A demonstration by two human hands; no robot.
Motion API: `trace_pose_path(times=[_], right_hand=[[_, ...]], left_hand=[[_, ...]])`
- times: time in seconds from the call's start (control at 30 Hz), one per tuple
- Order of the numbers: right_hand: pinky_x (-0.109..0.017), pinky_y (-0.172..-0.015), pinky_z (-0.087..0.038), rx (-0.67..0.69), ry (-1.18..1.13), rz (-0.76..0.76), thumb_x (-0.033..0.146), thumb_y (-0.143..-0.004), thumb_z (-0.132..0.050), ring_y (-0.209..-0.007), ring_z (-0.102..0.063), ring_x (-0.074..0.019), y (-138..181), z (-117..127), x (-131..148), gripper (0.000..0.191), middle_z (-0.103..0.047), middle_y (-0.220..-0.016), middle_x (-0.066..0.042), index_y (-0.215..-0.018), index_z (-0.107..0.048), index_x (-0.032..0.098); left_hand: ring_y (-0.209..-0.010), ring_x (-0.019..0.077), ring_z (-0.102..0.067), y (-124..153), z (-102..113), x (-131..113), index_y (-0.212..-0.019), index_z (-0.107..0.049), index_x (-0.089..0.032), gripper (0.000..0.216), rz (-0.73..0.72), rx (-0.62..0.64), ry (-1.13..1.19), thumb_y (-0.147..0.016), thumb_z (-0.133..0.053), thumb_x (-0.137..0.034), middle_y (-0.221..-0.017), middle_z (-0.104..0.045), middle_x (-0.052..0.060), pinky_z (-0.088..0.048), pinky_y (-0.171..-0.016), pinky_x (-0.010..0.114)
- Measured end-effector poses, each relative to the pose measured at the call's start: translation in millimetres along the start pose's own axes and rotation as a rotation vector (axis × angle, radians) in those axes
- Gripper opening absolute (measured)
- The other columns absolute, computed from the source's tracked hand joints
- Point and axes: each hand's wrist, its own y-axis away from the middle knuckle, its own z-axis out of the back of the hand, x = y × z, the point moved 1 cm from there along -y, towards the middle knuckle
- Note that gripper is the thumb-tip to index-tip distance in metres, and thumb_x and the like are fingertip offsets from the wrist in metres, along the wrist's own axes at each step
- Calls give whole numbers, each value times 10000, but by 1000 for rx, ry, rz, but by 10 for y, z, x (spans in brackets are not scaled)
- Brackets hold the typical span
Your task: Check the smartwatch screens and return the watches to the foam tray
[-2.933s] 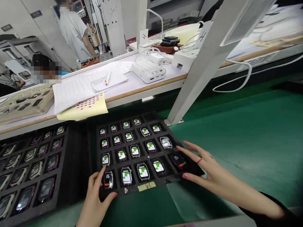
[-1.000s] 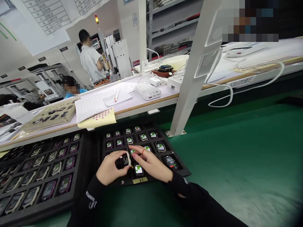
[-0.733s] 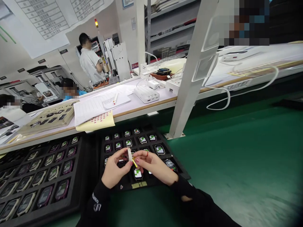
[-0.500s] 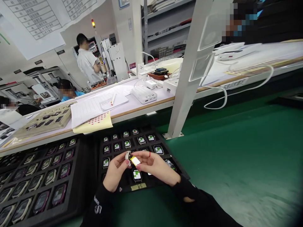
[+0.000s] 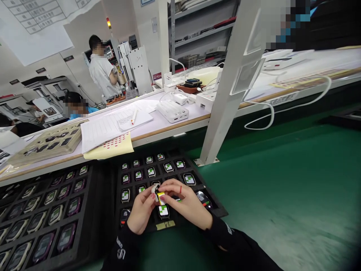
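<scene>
Over one of two trays (image 5: 217, 206), left hand (image 5: 141, 214) and right hand (image 5: 186, 207) pinch one watch (image 5: 155, 190), seemingly white.

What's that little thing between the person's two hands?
Head view: a small white watch with a yellow tab, pinched between left hand and right hand over the black tray.

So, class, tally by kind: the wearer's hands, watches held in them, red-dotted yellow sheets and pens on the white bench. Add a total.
hands, left hand and right hand: 2
held watch: 1
red-dotted yellow sheet: 1
pen: 1
total: 5
</scene>
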Motion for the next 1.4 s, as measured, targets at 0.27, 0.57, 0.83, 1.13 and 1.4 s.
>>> trace_pose_path(times=[0.27,0.57,0.83,1.13,1.4], right_hand=[[-348,-803,-519,-102,119,-27,305,-854,-667,-884,-638,-228,-1,-14,20,97,-670,-906,-60,-867,-704,216],[-331,-749,-512,-53,100,-66,293,-863,-639,-791,-636,-212,-10,-40,44,126,-674,-833,-46,-790,-693,204],[-325,-726,-543,-118,85,66,261,-861,-667,-775,-655,-205,26,-101,40,82,-689,-837,-46,-831,-735,228],[-327,-726,-519,-249,46,139,159,-872,-658,-786,-643,-198,126,-246,-19,132,-686,-833,-35,-887,-752,251],[-358,-717,-465,-289,150,273,79,-884,-638,-751,-604,-185,155,-285,-38,211,-662,-816,-13,-960,-725,256]], left_hand=[[-1168,301,-597,33,77,62,-1206,-646,-181,556,-104,-29,-216,-722,-771,-423,-1273,-631,152,-523,-944,396],[-1057,267,-633,105,78,25,-1257,-604,-156,528,-197,-46,-381,-774,-721,-334,-1238,-638,159,-537,-908,390],[-994,233,-656,98,114,37,-1247,-604,-160,512,-173,20,-276,-785,-725,-346,-1233,-643,158,-536,-908,372],[-1095,241,-641,118,105,15,-1265,-600,-204,498,-110,93,-200,-805,-719,-351,-1299,-616,135,-542,-879,300],[-1160,240,-610,139,98,26,-1267,-605,-216,481,-91,92,-184,-816,-710,-345,-1307,-615,123,-522,-924,287]])
